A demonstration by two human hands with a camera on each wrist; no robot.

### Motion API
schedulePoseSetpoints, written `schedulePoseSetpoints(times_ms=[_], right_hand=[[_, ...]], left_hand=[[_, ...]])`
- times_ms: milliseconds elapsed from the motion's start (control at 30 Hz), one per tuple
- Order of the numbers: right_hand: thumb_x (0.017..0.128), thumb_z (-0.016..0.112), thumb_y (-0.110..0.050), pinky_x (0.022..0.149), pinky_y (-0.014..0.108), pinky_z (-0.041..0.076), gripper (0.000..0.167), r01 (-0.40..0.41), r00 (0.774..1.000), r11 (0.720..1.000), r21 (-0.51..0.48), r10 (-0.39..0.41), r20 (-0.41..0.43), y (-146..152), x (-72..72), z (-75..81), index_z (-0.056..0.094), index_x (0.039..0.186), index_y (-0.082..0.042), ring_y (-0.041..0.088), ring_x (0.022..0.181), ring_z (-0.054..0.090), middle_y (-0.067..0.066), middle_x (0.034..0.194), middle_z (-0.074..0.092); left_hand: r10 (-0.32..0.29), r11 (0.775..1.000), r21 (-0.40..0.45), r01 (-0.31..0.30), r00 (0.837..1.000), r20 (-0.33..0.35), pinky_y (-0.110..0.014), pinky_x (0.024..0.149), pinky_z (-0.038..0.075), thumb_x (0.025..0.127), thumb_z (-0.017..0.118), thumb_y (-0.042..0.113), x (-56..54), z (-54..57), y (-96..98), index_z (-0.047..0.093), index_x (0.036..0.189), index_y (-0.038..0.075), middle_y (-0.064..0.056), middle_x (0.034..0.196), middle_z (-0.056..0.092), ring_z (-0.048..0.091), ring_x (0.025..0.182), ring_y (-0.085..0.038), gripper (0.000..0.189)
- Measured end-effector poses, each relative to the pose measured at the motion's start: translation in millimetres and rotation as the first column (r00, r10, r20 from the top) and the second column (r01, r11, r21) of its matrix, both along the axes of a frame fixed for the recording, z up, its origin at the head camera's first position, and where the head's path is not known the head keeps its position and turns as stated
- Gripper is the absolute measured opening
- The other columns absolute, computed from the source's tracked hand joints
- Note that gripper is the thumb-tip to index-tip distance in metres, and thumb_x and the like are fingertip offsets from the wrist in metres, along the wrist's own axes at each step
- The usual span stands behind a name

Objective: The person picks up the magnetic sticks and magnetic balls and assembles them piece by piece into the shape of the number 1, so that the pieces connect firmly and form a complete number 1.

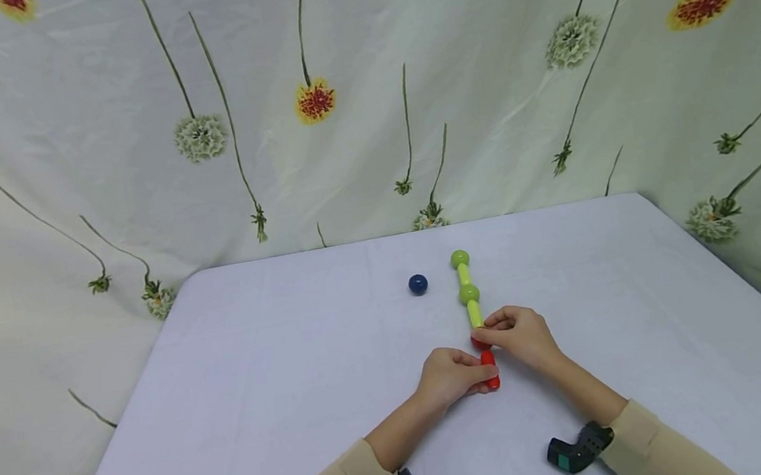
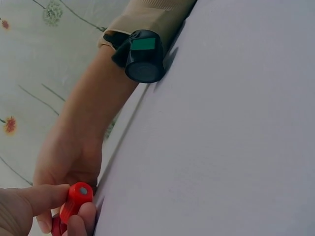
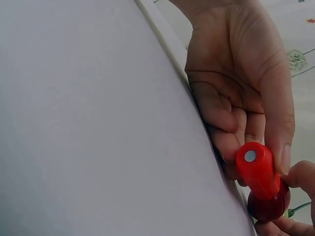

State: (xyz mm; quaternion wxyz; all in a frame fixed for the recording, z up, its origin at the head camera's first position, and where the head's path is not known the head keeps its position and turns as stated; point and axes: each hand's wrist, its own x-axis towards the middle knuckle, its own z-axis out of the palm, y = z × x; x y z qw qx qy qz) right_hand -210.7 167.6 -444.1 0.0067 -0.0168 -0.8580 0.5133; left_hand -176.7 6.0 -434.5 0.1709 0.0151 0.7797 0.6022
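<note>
My left hand [image 1: 448,377] pinches a red magnetic rod [image 1: 487,357] between thumb and fingers. A round silver magnet shows in the rod's near end in both wrist views. Just beyond it, my right hand [image 1: 526,337] pinches a dark red ball [image 3: 266,207] between thumb and fingers. In the right wrist view the rod's far end meets this ball. From the ball a straight chain runs away from me: a light green rod [image 1: 474,313], a green ball [image 1: 469,294], another light green rod [image 1: 464,275] and a green ball [image 1: 460,258] at the far end.
A dark blue ball [image 1: 418,285] lies left of the chain on the white table [image 1: 281,360]. Behind the table hangs a flower-patterned cloth [image 1: 357,161]. Black wrist devices [image 1: 581,448] sit at both sleeve cuffs, close over the tabletop.
</note>
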Motion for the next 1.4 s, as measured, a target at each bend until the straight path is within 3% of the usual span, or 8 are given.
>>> schedulePoseSetpoints(times_ms=[867, 1200, 1400], right_hand=[[0.080, 0.081, -0.026, 0.065, 0.026, 0.049, 0.033, 0.000, 1.000, 1.000, -0.015, 0.000, 0.015, -0.5, 0.5, 0.4, 0.067, 0.096, 0.000, 0.015, 0.074, 0.064, 0.003, 0.078, 0.070], [0.082, 0.079, -0.029, 0.067, 0.027, 0.048, 0.034, -0.015, 1.000, 0.999, -0.034, 0.015, 0.012, -1.2, 3.0, -0.7, 0.066, 0.096, -0.002, 0.016, 0.076, 0.064, 0.002, 0.079, 0.070], [0.087, 0.073, -0.031, 0.065, 0.028, 0.046, 0.033, 0.001, 1.000, 1.000, 0.029, -0.001, -0.016, 1.2, 5.9, 0.4, 0.067, 0.098, -0.001, 0.017, 0.076, 0.058, 0.002, 0.080, 0.067]], left_hand=[[0.002, 0.999, -0.046, -0.007, 0.995, -0.102, -0.019, 0.054, 0.049, 0.081, 0.079, 0.017, 1.0, -5.9, -2.3, 0.070, 0.079, 0.002, -0.003, 0.062, 0.067, 0.065, 0.057, -0.010, 0.017], [0.004, 0.999, -0.037, -0.008, 0.995, -0.097, -0.020, 0.055, 0.049, 0.085, 0.073, 0.017, 2.4, -4.2, -10.3, 0.070, 0.079, 0.002, -0.003, 0.060, 0.065, 0.060, 0.055, -0.007, 0.016], [0.002, 1.000, -0.017, -0.004, 0.996, -0.087, -0.022, 0.058, 0.052, 0.087, 0.072, 0.015, -3.4, -4.3, -17.8, 0.070, 0.084, 0.000, -0.004, 0.063, 0.066, 0.061, 0.057, -0.008, 0.015]])
